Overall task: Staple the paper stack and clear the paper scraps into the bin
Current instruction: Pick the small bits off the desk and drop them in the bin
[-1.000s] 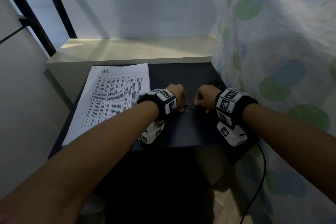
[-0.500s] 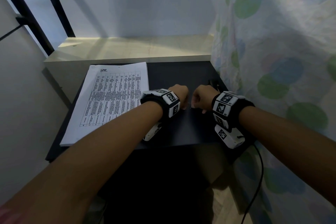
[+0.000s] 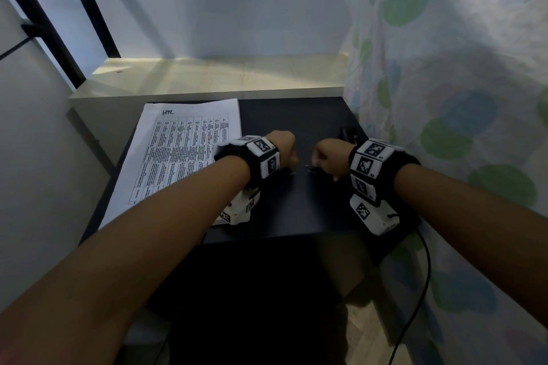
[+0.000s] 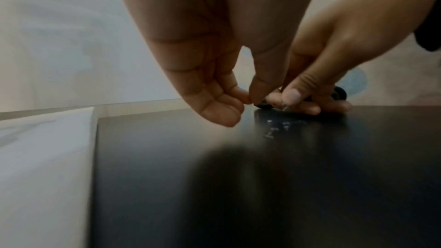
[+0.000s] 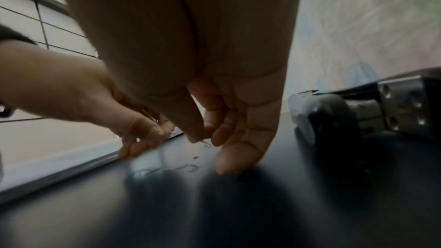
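Observation:
On the black table (image 3: 296, 210) the printed paper stack (image 3: 184, 151) lies at the left. Both hands hover close together right of it, over several small bent staples (image 3: 310, 170) scattered on the tabletop. My left hand (image 4: 248, 99) has its fingers curled, thumb tip pressed against the index finger; nothing shows in that pinch. My right hand (image 5: 203, 137) pinches a thin bent staple at the thumb tip, and its little finger touches the table. More loose staples (image 5: 167, 171) lie just below it. The dark stapler (image 5: 358, 112) lies on the table right of the right hand.
A patterned curtain (image 3: 444, 98) hangs along the table's right edge. A pale ledge (image 3: 207, 77) runs behind the table. A black cable (image 3: 415, 305) drops to the floor at the front right. No bin is in view.
Both hands stay side by side over the staples, shifting only slightly away from me. The paper stack and stapler have not moved.

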